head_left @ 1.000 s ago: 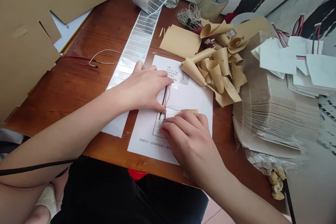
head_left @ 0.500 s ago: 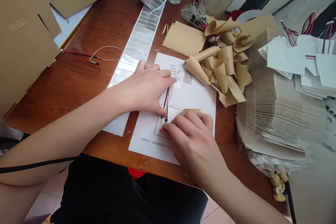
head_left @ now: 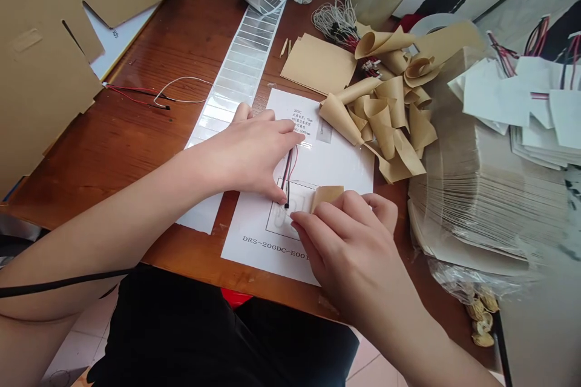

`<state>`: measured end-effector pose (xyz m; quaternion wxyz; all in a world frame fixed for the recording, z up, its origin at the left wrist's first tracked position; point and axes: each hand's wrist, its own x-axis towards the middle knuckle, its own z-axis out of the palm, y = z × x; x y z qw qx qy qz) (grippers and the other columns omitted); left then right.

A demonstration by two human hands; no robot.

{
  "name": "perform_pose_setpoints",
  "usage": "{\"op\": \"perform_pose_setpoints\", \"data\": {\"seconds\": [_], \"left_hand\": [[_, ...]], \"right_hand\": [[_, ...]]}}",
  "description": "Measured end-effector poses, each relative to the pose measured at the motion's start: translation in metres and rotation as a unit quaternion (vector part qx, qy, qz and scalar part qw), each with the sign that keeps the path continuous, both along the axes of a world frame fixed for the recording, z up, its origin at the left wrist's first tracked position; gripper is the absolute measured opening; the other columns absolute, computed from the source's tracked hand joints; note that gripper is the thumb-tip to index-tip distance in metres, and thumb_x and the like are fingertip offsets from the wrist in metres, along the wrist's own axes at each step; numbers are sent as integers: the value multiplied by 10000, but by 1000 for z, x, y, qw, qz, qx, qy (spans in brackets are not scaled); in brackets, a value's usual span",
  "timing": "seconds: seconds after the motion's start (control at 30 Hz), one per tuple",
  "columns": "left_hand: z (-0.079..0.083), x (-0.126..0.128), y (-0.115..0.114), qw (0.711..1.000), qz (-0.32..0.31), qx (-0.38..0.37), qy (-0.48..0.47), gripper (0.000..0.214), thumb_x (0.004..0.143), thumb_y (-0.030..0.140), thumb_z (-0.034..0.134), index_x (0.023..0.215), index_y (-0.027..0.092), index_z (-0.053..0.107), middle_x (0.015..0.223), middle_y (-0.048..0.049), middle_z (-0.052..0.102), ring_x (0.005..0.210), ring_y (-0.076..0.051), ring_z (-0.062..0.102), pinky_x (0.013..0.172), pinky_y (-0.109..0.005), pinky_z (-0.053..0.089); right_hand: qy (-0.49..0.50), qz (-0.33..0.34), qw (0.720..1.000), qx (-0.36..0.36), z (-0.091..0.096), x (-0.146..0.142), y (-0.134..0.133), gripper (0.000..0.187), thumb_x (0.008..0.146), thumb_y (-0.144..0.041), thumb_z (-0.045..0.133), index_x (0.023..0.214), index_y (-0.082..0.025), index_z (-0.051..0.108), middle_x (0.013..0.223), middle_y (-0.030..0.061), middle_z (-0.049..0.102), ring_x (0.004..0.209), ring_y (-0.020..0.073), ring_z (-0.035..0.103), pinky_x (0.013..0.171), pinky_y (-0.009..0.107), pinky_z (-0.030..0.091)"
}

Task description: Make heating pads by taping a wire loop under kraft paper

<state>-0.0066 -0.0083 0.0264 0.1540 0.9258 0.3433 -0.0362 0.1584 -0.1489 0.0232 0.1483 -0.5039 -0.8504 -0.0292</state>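
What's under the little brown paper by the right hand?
The tan paper piece touching the right hand lies on a printed white sheet, overlapping a drawn box. The part directly beneath it is covered, so it can't be seen.

The tab [head_left: 327, 196] is matt kraft paper, the sheet [head_left: 336, 163] smooth paper, the desk [head_left: 91, 151] glossy varnished wood.

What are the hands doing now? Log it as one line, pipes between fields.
left hand: on sheet beside wires | right hand: touching tan paper
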Motion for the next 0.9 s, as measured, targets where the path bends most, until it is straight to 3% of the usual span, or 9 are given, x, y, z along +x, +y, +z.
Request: {"op": "perform_pose_setpoints", "data": {"seconds": [0.4,0.57,0.77,0.9], "left_hand": [[-1,0,-1,1000,-3,-2,3,887,680,631,756,1435,223,532,1332,-106,612,1217,-381,488,1069,-525,282],[0,-1,0,1000,-7,2,0,844,689,632,744,1411,239,552,1315,-94,623,1197,-368,497,1059,-522,297],[0,-1,0,1000,-8,9,1,703,798,621,650,1380,232,581,1303,-97,634,1188,-361,507,1041,-522,310],[-1,-1,-1,1000,-10,14,-2,730,776,621,676,1377,217,589,1315,-105,629,1192,-369,500,1042,-528,308]], "right_hand": [[-11,16,1000,8,-7,-6,-1,233,934,-51,580,766,-164,695,603,7,488,724,188,341,822,409,298],[-2,20,1000,13,-11,-8,-1,258,929,-22,561,769,-187,679,595,-10,477,722,180,358,843,405,302],[12,26,1000,11,-12,-11,-1,249,925,-20,573,778,-186,688,586,-17,465,722,174,374,848,403,298],[13,31,999,5,-13,-10,-1,233,909,-11,590,800,-181,705,588,-14,467,724,175,365,854,405,302]]}}
